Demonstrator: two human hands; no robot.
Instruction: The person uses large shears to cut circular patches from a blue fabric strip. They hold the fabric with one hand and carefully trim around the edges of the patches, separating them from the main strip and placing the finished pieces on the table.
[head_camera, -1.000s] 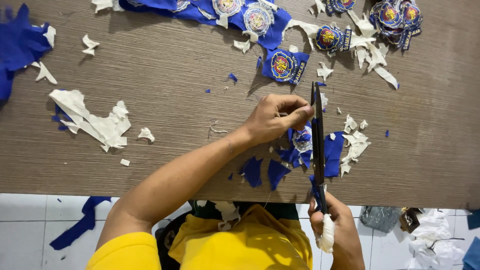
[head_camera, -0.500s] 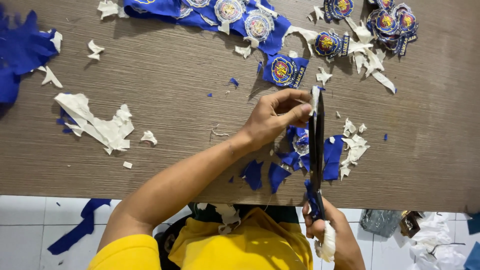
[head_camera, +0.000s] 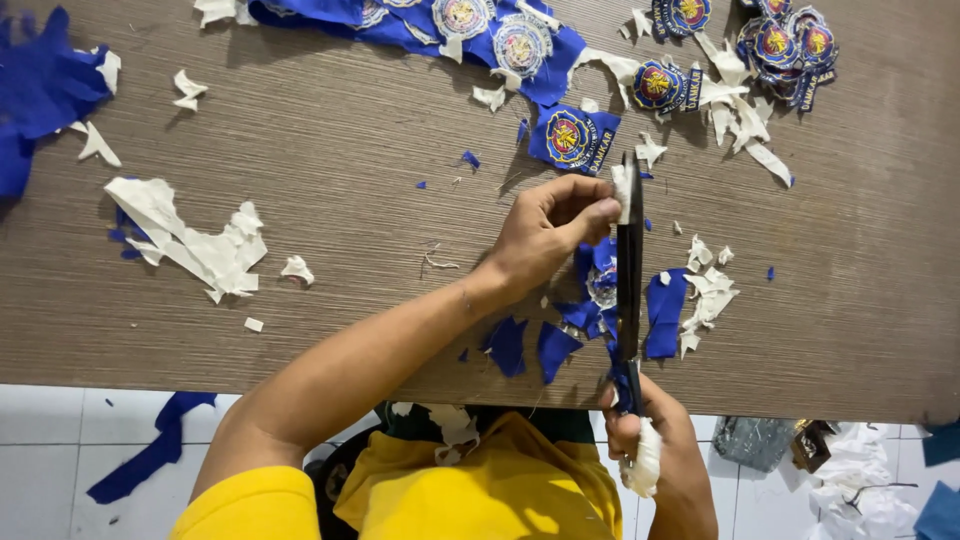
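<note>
Blue cloth scraps and white backing shreds litter the brown wood-grain table (head_camera: 330, 190), and the person in a yellow shirt works at its near edge. The left hand (head_camera: 545, 235) is curled, its fingertips (head_camera: 598, 208) pinched on a small blue-and-white embroidered cloth piece (head_camera: 603, 275) that hangs against the blade. The right hand (head_camera: 655, 450) is closed round the handles of the long black scissors (head_camera: 630, 265), whose handle is wrapped in white cloth; the blades point away from the person and look nearly shut, with a white sliver at their tip. Just beside the blades lie cut blue fabric offcuts (head_camera: 662, 312) and a small heap of white paper-like trimmings (head_camera: 708, 295). Beyond the scissors' tip rests a finished blue patch with a round yellow-and-red emblem (head_camera: 572, 138), and farther along the far edge lie a strip of uncut blue emblem fabric (head_camera: 480, 25) and a pile of round cut emblems (head_camera: 790, 45). Well apart to the left sits a crumpled white backing sheet (head_camera: 195, 245).
</note>
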